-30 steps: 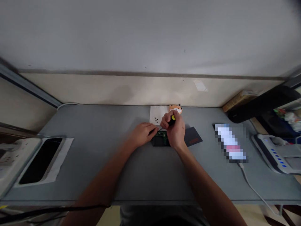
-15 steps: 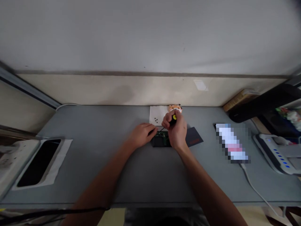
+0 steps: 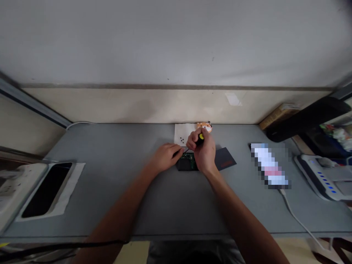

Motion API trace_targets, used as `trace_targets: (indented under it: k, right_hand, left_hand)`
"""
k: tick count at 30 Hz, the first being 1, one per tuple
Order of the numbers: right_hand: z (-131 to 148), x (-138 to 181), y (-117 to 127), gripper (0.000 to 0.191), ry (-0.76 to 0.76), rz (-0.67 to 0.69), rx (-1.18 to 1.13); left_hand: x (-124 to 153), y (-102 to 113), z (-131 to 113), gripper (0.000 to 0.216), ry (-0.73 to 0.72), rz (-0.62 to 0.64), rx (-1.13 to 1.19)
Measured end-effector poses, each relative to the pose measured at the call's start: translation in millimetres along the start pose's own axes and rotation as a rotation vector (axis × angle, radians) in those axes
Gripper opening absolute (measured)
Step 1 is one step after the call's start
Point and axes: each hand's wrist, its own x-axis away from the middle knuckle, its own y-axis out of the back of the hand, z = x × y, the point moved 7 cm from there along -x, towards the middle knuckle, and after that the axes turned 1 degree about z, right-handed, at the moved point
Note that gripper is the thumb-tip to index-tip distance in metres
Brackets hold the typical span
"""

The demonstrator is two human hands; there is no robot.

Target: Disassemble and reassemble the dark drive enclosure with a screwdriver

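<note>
My right hand [image 3: 206, 154] is closed around a screwdriver [image 3: 201, 137] with a black and yellow handle. Its thin shaft slants down to the left, towards the upper left corner of a green circuit board with a black block [image 3: 184, 164]. At that corner my left hand [image 3: 167, 157] has its fingers curled onto the board's left edge, close to the screwdriver's tip. The tip itself is hard to make out, and my right hand covers the board's right end. Behind the board, several small dark screws [image 3: 182, 140] lie on a white sheet [image 3: 180, 130].
A dark flat panel with red lettering [image 3: 226, 160] lies to the right of the board. An orange-and-white animal-face item [image 3: 205, 126] is by the wall. Phones lie left [image 3: 48, 190] and right [image 3: 271, 167], the right one cabled. A power strip [image 3: 324, 179] stands far right.
My right hand and the screwdriver have shifted slightly left, and the shaft leans nearer the left fingers. My left hand stays at the board's edge. The whole view has moved a little.
</note>
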Motion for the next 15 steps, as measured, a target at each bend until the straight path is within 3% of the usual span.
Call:
trace_targets:
  k: [15]
  right_hand:
    - [-1.4, -1.5, 4.0, 0.044, 0.005, -0.045, 0.038]
  left_hand:
    - [-0.8, -2.0, 3.5, 0.038, 0.036, -0.008, 0.027]
